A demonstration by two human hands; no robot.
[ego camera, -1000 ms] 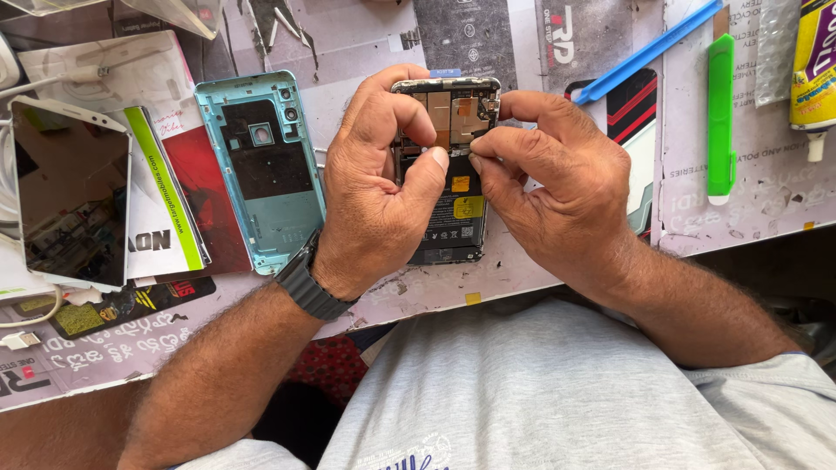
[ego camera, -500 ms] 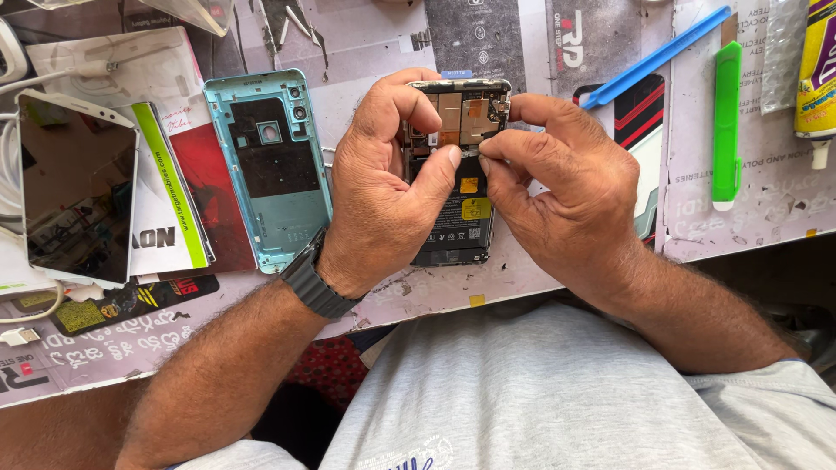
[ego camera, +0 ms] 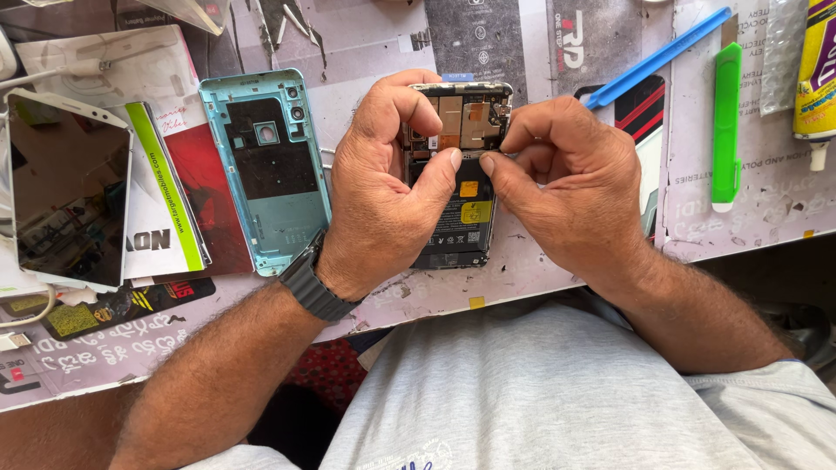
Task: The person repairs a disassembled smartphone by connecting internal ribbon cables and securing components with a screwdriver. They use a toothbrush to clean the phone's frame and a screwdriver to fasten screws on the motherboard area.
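Observation:
An opened phone (ego camera: pixel 457 218) lies back-up on the workbench, its black battery and copper-coloured board exposed. My left hand (ego camera: pixel 383 191) wraps over its left side, thumb pressed on the middle of the phone. My right hand (ego camera: pixel 570 187) grips the right edge, thumb tip almost meeting the left thumb, fingers curled at the board near the top. Both hands hold the phone; much of its upper half is hidden under my fingers. A dark watch sits on my left wrist.
A light-blue phone back cover (ego camera: pixel 266 170) lies left of the phone. Further left are a detached screen (ego camera: pixel 65 187) and printed cartons (ego camera: pixel 174 200). A blue pry tool (ego camera: pixel 657 57), a green plastic tool (ego camera: pixel 725 122) and a yellow glue tube (ego camera: pixel 817 70) lie at right.
Both thumbs have slid down from the board area to meet over the middle of the phone. The view shifted slightly; the phone stays in place.

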